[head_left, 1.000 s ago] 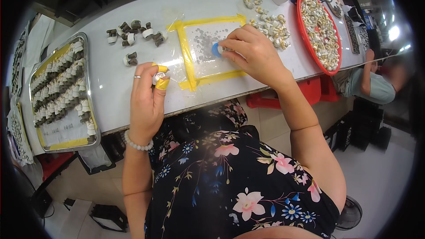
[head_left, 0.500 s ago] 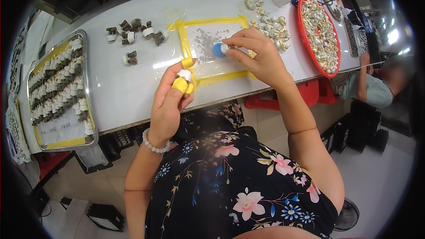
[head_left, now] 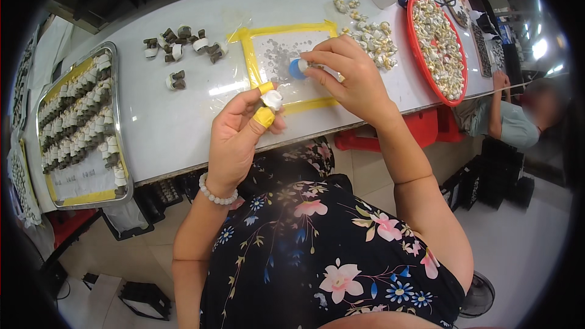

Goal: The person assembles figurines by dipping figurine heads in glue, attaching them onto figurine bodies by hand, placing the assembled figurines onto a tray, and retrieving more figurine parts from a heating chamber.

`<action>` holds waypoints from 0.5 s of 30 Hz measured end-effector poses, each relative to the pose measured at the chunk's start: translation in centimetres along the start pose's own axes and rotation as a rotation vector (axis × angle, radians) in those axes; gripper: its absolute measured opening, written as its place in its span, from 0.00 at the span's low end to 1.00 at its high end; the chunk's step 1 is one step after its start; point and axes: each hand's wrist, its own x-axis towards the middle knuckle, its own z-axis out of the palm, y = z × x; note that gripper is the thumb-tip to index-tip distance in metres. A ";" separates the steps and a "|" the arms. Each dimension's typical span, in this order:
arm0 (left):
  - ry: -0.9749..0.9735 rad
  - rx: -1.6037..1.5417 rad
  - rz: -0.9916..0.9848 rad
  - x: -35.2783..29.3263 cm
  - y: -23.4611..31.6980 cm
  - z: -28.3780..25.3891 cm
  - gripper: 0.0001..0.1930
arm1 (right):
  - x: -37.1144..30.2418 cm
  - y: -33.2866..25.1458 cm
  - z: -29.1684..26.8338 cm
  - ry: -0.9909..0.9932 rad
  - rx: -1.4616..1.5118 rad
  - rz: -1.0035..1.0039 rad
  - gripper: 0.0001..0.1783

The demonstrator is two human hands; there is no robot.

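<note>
My left hand, with yellow tape on its thumb and a finger, pinches a small white figurine piece near the front of a yellow-taped work area. Farther right, my right hand is closed, thumb against fingers, on a small white piece; the fingers cover most of it. Directly beside that piece lies a round blue cap or dish, and I cannot tell whether the two touch. Grey smudges mark the plastic sheet inside the yellow tape.
Several dark-and-white pieces lie on the white table. To the left, a metal tray holds rows of figurines. At right are loose white-and-gold pieces and a red basket full of them. Another person sits beyond.
My left hand has moved a little to the right with its white piece, which now shows more of its white side. The right hand stays beside the blue cap or dish.
</note>
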 end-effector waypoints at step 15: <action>0.068 -0.068 0.065 0.2 -0.3 -0.3 0.13 | -0.4 -2.3 -0.2 -0.080 0.641 0.186 0.12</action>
